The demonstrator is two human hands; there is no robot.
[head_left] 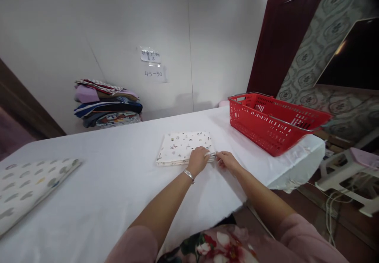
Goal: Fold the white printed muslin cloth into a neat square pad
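A folded white cloth (183,146) with small scattered prints lies flat in the middle of the white-covered table. At its near right corner, my left hand (199,159) is closed on the folded layers, with the fingertips on top by the edge. Just right of it, my right hand (227,160) pinches the same corner between thumb and fingers. The fingertips of both hands nearly meet there. A second white cloth (32,184) with larger grey and yellow prints lies at the left, apart from both hands.
A red plastic basket (266,125) with metal handles stands at the table's (124,192) far right. Several folded fabrics (108,105) are stacked by the wall behind. Paper labels (154,73) hang on the wall. A pink-topped stool (349,176) and cables are on the right.
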